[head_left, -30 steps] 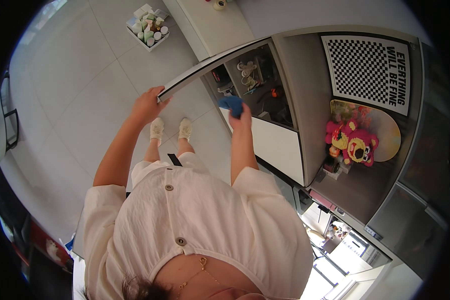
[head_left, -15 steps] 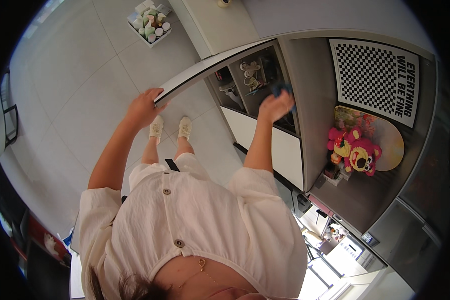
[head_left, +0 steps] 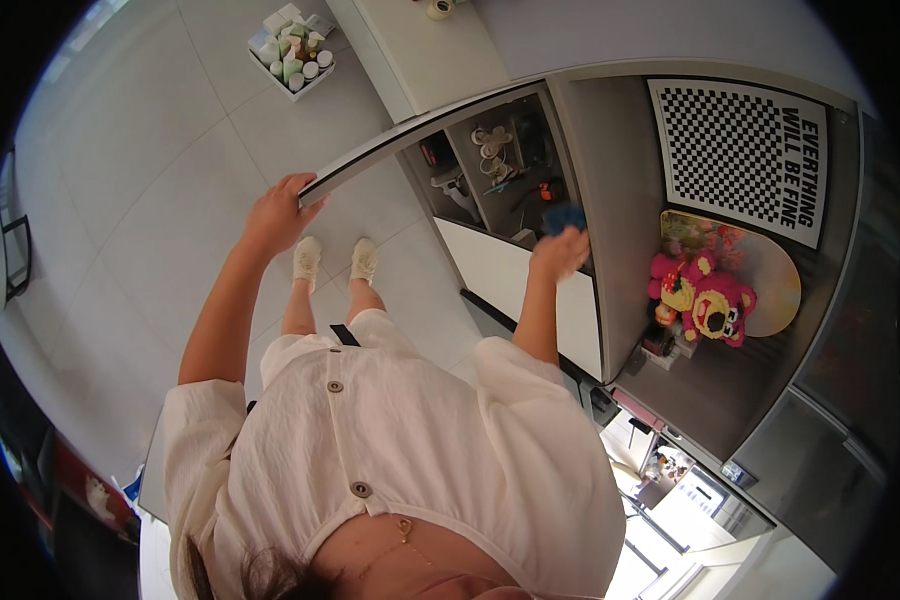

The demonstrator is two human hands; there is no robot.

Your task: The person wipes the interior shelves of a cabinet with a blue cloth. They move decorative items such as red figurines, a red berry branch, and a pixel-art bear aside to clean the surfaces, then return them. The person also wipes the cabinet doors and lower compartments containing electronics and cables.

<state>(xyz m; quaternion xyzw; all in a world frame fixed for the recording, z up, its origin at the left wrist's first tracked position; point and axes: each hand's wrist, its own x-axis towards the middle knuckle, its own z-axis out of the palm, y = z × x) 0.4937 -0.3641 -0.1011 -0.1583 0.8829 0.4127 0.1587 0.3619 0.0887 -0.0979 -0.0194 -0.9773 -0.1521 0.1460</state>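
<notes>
My left hand point(head_left: 278, 217) is closed round the free end of an open cabinet door point(head_left: 370, 152), with the fingers over its edge. To the right, my right hand point(head_left: 560, 255) grips what looks like a dark blue cloth point(head_left: 566, 218), slightly blurred. That hand is at the right end of an open compartmented cabinet section point(head_left: 458, 150), above a white front panel point(head_left: 510, 276). Inside the compartments lie coiled pale cables point(head_left: 492, 145), a grey tool-like item point(head_left: 457, 192) and a small orange-and-black object point(head_left: 548, 190).
Right of the cabinet, an open niche holds a checkered poster point(head_left: 740, 150), a pink plush-like bear figure point(head_left: 715, 305) and a rounded floral board point(head_left: 778, 285). A white box of bottles point(head_left: 292, 62) stands on the tiled floor point(head_left: 150, 180) at the upper left. A dark appliance point(head_left: 825, 430) is at far right.
My right hand has moved down and slightly right with the blue cloth, uncovering the orange-and-black object. My left hand keeps its hold on the door; the whole view has shifted slightly.
</notes>
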